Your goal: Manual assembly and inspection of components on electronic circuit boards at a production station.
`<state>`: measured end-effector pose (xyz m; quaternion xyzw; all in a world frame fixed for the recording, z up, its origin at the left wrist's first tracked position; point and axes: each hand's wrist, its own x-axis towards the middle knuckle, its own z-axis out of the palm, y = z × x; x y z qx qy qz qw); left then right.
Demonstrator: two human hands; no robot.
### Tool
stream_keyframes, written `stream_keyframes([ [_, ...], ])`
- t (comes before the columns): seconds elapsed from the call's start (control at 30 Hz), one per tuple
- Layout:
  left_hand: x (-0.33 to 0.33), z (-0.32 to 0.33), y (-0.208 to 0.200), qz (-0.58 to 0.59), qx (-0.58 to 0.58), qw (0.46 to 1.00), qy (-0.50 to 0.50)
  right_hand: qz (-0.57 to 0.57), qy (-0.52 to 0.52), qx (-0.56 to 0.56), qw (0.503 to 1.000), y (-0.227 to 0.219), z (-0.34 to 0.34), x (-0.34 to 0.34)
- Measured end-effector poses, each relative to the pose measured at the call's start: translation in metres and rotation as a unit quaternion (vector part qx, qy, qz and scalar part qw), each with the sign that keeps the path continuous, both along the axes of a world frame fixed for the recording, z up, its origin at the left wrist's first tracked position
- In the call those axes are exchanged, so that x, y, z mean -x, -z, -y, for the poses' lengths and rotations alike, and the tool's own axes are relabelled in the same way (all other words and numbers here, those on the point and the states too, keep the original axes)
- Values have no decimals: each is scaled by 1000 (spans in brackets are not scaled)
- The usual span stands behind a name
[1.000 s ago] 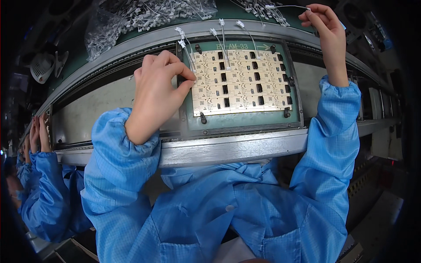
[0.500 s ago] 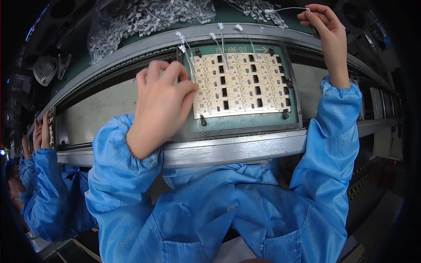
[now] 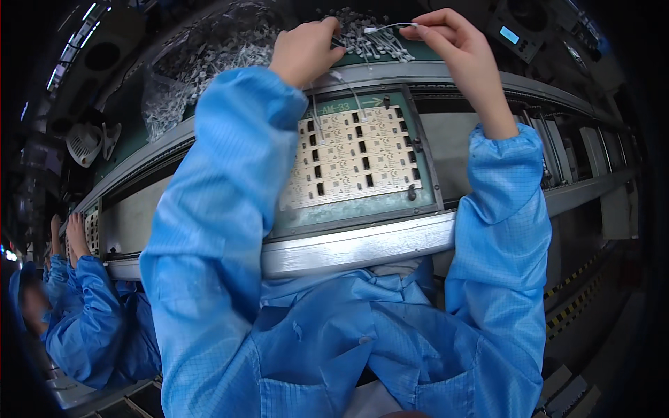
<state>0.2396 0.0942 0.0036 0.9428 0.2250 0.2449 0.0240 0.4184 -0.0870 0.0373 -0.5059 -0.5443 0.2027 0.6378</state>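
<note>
Right hand (image 3: pixel 456 43) is pinching a white cable (image 3: pixel 371 31); left hand (image 3: pixel 304 53) is hovering by the cable pile (image 3: pixel 380 47), grasp can't be told. Cream board panel (image 3: pixel 346 159) is lying in green tray (image 3: pixel 362 206), left sleeve (image 3: pixel 233 153) partly covering it.

Landmark: board panel (image 3: pixel 343 166) | under it: fixture plate (image 3: pixel 341 211) | before it: front rail (image 3: pixel 362 244) | behind it: cable heap (image 3: pixel 380 46) | behind its left part: left hand (image 3: pixel 304 53) | behind-left: bag of cables (image 3: pixel 167 101) | behind-right: right hand (image 3: pixel 460 45), cable (image 3: pixel 390 27) between its fingers | farther behind-right: screen unit (image 3: pixel 510 35) | far left: co-worker's hand (image 3: pixel 78 237)
</note>
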Motion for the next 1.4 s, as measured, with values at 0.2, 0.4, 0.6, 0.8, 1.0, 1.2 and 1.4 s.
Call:
stream_keyframes([
  [0.2,-43,-28,25,-48,-8,999,-20,130,60,38,989,20,13,-6],
  [0.4,-32,-25,-26,181,147,972,-1,173,105,77,976,16,20,13],
  [0.6,-2,-15,-39,201,183,962,16,187,168,90,964,23,23,17],
  [0.8,39,-13,-22,116,199,973,28,206,177,99,957,32,25,30],
  [1.0,65,-8,-5,131,219,966,50,190,172,110,960,34,35,42],
  [1.2,90,-3,-2,227,286,929,68,249,108,116,955,43,43,58],
  [1.4,114,25,21,190,312,927,81,409,5,67,910,59,41,66],
])
